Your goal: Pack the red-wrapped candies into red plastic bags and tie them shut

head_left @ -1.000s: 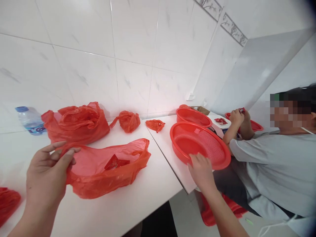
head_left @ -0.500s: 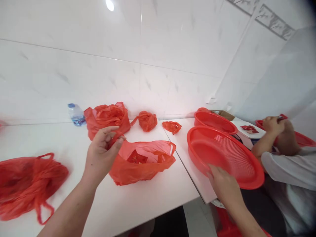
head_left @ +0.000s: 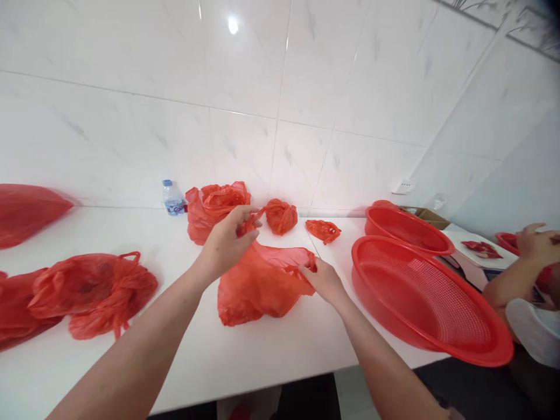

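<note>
A red plastic bag (head_left: 262, 286) stands on the white table in front of me, its mouth pulled up between my hands. My left hand (head_left: 230, 242) is closed round one handle of the bag and lifts it. At the right side of the mouth, my right hand (head_left: 324, 280) pinches the other handle. What lies inside the bag is hidden by its front wall. To the right sits a red plastic basket (head_left: 394, 291) with a perforated side, overhanging the table's front edge. Nothing of it touches my hands.
Other red bags lie at the left (head_left: 87, 291) and by the wall (head_left: 219, 210). A water bottle (head_left: 173, 198) stands behind. Smaller red bundles (head_left: 281, 217) rest along the back. Another red basin (head_left: 405, 230), a scale with red packets (head_left: 481, 249) and a person's hand (head_left: 536, 245) are at the right.
My right hand has let go of the basket, which now rests on the table, and has taken the bag's right handle. My left hand still holds its handle. The view has shifted left.
</note>
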`<state>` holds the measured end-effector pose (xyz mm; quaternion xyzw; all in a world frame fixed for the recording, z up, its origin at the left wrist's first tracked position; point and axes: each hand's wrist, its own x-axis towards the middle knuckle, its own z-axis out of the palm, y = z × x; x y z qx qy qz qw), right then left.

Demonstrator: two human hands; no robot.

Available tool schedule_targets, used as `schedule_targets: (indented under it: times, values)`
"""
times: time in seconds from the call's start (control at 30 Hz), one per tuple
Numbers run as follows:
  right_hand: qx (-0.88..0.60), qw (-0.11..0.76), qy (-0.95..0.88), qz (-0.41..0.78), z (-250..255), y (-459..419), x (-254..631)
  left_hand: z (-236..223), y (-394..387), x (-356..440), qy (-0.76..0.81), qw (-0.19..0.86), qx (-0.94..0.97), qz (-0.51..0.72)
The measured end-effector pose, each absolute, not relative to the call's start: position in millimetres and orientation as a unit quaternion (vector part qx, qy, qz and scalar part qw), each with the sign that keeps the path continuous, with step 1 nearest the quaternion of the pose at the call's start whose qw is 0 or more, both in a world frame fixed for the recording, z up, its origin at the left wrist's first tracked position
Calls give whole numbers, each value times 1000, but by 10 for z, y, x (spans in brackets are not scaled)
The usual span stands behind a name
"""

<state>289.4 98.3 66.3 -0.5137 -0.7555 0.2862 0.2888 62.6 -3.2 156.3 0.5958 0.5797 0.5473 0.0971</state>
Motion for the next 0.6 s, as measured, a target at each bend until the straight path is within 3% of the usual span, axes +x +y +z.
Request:
schedule_targets:
  times: [0.07, 0.17, 0.23, 0.43, 0.6]
  values:
    - [-466, 332, -739, 355, 856, 1098, 2806, 1763, -14, 595, 566, 67, 600, 561]
    - [-357, 510, -667, 410, 1150, 1124, 2872, 2025, -87, 546, 530, 26, 555, 640]
    - [-312, 557, -631, 441, 1266, 1089, 2986, 2092, -150, 509, 515, 29, 526, 677]
    - [-305, 525, -615, 503, 1115, 1042, 3213, 1753, -264, 368, 533, 73, 550, 639]
    - [-300, 502, -646, 489, 666, 1080, 3339, 1342, -562, 106, 588, 1, 528, 613]
